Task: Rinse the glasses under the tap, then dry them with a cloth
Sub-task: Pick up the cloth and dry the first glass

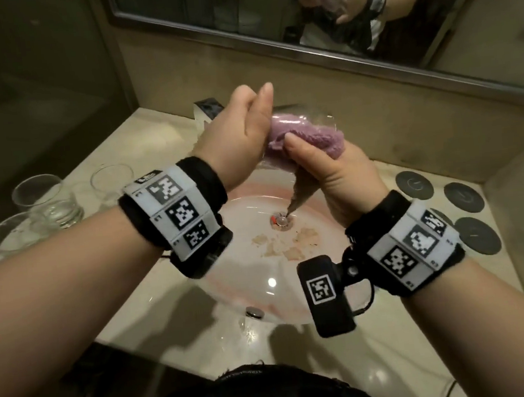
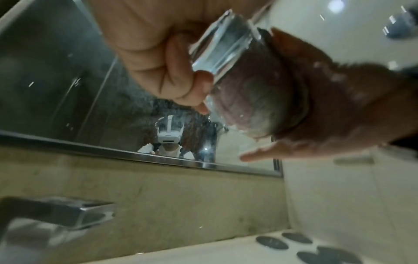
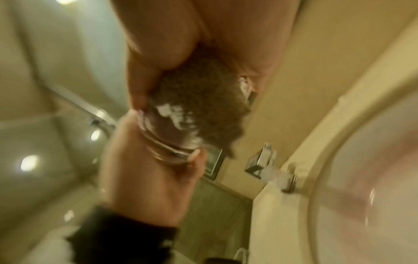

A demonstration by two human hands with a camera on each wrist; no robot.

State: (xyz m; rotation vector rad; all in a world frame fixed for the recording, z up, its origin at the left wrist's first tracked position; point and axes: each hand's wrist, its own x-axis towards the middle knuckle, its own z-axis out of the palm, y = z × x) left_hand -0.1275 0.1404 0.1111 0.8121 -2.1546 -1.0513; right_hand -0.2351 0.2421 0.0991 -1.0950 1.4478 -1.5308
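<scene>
Above the basin, my left hand [image 1: 247,126] grips a clear glass [image 1: 317,119] by its thick base, tilted on its side with the mouth toward the right. In the left wrist view the glass [image 2: 228,53] shows its heavy bottom between my curled fingers [image 2: 181,75]. My right hand [image 1: 331,172] holds a purple cloth [image 1: 306,138] stuffed into the glass, a grey corner of it hanging down toward the drain. The right wrist view shows the cloth [image 3: 199,100] bunched in the glass [image 3: 165,146], blurred.
Three empty glasses [image 1: 46,200] stand on the counter at the left. Several dark round coasters [image 1: 464,198] lie at the right. The chrome tap [image 1: 207,107] sits behind my left hand. The stained basin [image 1: 262,278] lies below, a mirror [image 1: 268,12] above the counter.
</scene>
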